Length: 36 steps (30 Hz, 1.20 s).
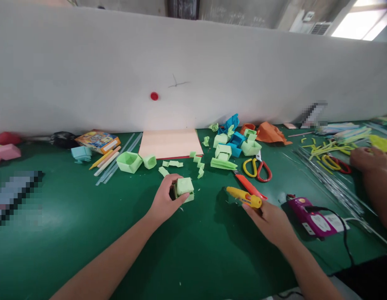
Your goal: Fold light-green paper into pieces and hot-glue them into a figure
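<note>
My left hand (166, 198) is closed around a small light-green folded paper box (184, 186), thumb along its front side. In my right hand (271, 218) is a yellow hot glue gun (245, 196), its dark nozzle pointing left toward the paper box but apart from it. A red-handled cutter (250, 186) lies just behind the glue gun. Beyond my left hand, folded green paper strips (173, 164) rest on the table near an open green paper box (129, 162) and a smaller green paper piece (150, 161).
Scissors (257, 166) and a heap of green, blue and orange paper pieces (233, 141) lie behind. A purple power strip (313, 217) with cords sits right, near another person's hand (370, 159). A peach paper sheet (171, 143) lies against the white partition (118, 71).
</note>
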Tool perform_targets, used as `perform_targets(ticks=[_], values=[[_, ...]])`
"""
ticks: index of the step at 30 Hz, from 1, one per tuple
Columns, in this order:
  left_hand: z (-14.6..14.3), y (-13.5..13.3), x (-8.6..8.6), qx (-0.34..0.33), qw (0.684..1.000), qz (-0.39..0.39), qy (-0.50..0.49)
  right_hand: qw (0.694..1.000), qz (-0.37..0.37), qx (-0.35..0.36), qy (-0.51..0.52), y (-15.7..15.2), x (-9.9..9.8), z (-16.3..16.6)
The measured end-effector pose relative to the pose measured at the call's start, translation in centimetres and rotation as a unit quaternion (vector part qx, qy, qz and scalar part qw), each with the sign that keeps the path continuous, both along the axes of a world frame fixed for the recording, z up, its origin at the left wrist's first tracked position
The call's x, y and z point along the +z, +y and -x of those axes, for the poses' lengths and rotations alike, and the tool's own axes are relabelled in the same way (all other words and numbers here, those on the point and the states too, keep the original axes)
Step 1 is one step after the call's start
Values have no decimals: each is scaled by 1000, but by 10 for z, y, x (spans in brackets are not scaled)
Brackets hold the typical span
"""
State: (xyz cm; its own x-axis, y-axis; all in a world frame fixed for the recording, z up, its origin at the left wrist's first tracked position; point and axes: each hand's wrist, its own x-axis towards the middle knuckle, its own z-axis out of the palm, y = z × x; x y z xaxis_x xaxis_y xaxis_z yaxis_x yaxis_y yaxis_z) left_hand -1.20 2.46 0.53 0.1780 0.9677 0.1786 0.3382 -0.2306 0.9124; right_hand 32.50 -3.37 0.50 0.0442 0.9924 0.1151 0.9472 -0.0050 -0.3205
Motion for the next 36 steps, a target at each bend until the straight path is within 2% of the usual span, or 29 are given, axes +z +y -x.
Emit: perform_targets(ticks=[6,11,14,20,27,31,36], values=[[0,1,-2,0,1000,2,1,999,29,1,17,-1,-1,2],[0,1,0,0,1000,3,4,997,52,57,1,-6,9,-6],[-1,0,0,-1,1000,5,5,993,79,79,30,-11,14,-13],[2,0,-2,0,1000,10,6,982,148,96,65,-14,29,-29],[1,-3,-1,6,1000,0,15,964,183,180,66,-16,36,-13],[6,-10,-4,2,1000,-2,20,962,209,165,64,-18,32,-12],[26,-22,-8,10,999,10,35,970,210,107,51,-24,25,-33]])
